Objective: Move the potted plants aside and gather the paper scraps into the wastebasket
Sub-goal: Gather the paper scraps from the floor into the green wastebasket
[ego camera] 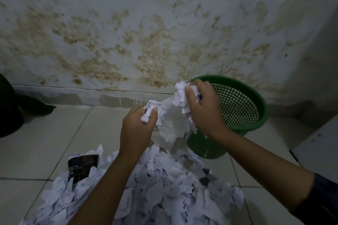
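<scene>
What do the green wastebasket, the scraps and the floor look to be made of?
Wastebasket: likely moulded plastic, glossy green, with an open lattice wall and solid rim. Paper scraps: thin white paper, matte, with torn, ragged edges and faint print. Floor: apparently glazed ceramic tile, pale and slightly shiny, with dark grout lines between the slabs.

A pale wall [128, 23] blotched with brown stains meets a grey skirting strip [73, 95] above the floor [45, 142] of light tiles with thin dark joints. The light is dim. A white panel [318, 144] stands at the right edge.
</scene>
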Motion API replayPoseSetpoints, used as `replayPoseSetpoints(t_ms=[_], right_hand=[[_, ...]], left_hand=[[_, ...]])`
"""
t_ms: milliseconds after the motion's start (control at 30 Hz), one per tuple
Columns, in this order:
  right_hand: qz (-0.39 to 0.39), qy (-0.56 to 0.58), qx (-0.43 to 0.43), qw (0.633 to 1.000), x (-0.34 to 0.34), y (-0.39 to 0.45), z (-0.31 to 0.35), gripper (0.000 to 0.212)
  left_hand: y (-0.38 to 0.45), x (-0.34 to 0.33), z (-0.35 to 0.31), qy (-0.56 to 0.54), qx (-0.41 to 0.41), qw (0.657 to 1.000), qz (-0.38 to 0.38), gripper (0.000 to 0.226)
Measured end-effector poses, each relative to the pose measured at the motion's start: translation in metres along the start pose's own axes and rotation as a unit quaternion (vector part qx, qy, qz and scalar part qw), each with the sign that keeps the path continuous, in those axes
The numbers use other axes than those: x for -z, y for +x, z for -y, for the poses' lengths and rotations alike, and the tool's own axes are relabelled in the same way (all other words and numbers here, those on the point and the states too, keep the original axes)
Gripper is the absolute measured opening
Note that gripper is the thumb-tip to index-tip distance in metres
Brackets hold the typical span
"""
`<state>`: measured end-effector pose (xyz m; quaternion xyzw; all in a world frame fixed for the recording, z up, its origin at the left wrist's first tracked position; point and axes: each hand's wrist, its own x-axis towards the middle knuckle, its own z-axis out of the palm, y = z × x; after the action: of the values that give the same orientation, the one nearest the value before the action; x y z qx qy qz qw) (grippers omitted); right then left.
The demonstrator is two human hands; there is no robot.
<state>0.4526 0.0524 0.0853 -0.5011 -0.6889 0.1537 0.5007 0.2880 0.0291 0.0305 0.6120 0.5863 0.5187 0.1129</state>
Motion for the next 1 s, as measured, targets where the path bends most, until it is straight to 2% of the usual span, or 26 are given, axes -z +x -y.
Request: replayPoseSetpoints(t_ms=[133, 333, 633, 800, 933, 1000], right_hand=[[-0.070, -0.010, -0.040, 0.997, 0.023, 0.023, -0.023, 0.022], [-0.141, -0.046, -0.094, 0.984, 0.049, 0.042, -0.057, 0.025], [-0.156, -0.121, -0.159, 0.967, 0.068, 0.047, -0.089, 0.019], [-0.116, -0.134, -0.207, 0.962, 0.076, 0.043, -0.096, 0.022], [0.028, -0.125, -0.247, 0.961, 0.079, 0.037, -0.089, 0.019], [0.059, -0.120, -0.255, 0.958, 0.079, 0.035, -0.084, 0.024]], left_hand=[[0.009, -0.005, -0.014, -0.030, -0.044, 0.999, -0.002, 0.043], [0.019, -0.016, -0.033, -0.053, -0.060, 0.997, 0.002, 0.041], [0.033, -0.033, -0.050, -0.060, -0.038, 0.997, -0.027, 0.044], [0.034, -0.034, -0.048, -0.067, -0.021, 0.997, -0.032, 0.042], [0.032, -0.040, -0.052, -0.081, -0.013, 0.996, -0.022, 0.043], [0.029, -0.043, -0.058, -0.098, -0.015, 0.995, -0.015, 0.045]])
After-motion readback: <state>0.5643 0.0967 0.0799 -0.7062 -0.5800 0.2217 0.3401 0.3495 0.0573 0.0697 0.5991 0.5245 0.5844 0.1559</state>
